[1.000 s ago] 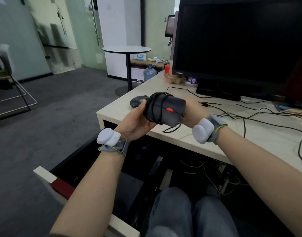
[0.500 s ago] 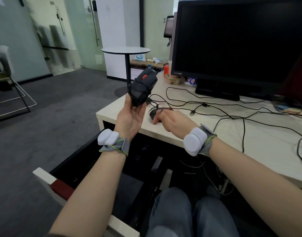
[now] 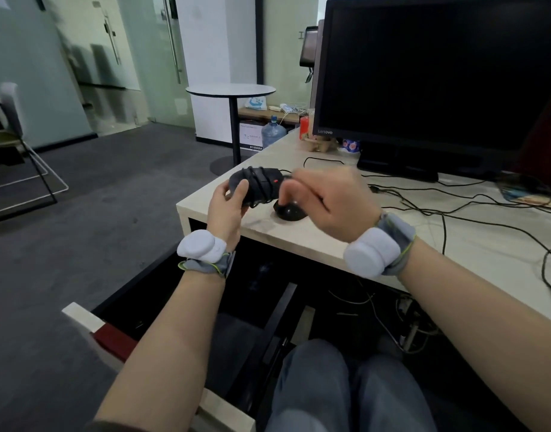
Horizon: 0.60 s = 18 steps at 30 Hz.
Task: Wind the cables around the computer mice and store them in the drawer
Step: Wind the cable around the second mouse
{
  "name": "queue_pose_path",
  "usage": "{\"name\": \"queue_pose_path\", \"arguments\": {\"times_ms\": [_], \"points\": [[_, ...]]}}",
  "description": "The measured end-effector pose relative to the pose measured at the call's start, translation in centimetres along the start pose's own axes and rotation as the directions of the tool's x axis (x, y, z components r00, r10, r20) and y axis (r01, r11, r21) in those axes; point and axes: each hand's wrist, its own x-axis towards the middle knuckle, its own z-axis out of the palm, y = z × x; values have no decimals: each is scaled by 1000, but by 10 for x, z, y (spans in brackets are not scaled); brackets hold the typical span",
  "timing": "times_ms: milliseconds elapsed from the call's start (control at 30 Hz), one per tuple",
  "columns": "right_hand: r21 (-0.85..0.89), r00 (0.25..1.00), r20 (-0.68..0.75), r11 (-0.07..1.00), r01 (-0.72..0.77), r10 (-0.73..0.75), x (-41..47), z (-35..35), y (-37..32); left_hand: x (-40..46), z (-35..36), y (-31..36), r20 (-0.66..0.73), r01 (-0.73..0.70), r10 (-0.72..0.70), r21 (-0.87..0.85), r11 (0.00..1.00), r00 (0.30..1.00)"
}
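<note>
The left hand (image 3: pixel 225 207) grips the wound mouse (image 3: pixel 257 185) above the desk (image 3: pixel 330 241) edge. The right hand (image 3: pixel 327 201), fingers curled and blurred, hovers over the second mouse (image 3: pixel 288 212) just right; the drawer (image 3: pixel 174 307) lies open, nearer, below.

Your black wound mouse (image 3: pixel 261 185) bears a red wheel; the second mouse (image 3: pixel 289 212) is plain black. Your desk (image 3: pixel 473 247) is pale beige, your wristbands (image 3: pixel 389 249) grey with white pods, the carpet (image 3: pixel 81 244) dark grey.
</note>
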Motion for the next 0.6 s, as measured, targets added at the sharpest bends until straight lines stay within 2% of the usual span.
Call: {"name": "queue_pose_path", "arguments": {"times_ms": [167,333,500,600], "points": [[135,955,-184,968,-211,234,7,-5,27,-5,10,-3,245,-27,-27,214,977,969],[280,883,-249,902,-327,397,3,-5,47,-18,18,1,425,-66,-81,320,945,902],[365,812,-275,837,-408,516,5,-7,60,-37,22,14,681,96,-164,137,986,714],[403,748,-224,758,-513,625,3,-4,70,-41,20,18,729,207,-180,54,977,660]]}}
